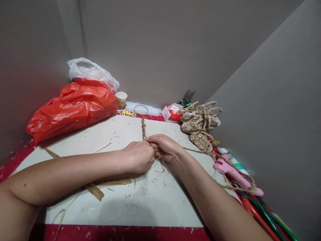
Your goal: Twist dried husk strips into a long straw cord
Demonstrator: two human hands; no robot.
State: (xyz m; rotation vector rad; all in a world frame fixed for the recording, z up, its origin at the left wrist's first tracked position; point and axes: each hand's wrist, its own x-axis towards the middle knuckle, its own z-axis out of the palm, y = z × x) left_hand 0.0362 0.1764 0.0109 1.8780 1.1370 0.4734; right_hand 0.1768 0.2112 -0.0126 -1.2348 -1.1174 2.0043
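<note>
A short braided straw cord (143, 129) runs away from me on the white board (120, 207), its near end going in between my hands. My left hand (140, 156) is closed in a fist around the cord's near end. Close against it, my right hand (163, 147) pinches the straw with thumb and fingers. Loose straw ends (163, 164) stick out below the two hands. Flat dried strips (94, 191) lie under and beside my left forearm. The exact grip between the fingers is hidden.
Back left sit a red plastic bag (80, 103), a white plastic bag (92, 72) and a paper cup (121, 99). To the right are woven straw slippers (200, 140), a small red-and-white box (173, 113), pruning shears (187, 99) and a pink glue gun (233, 174). Grey walls enclose the table.
</note>
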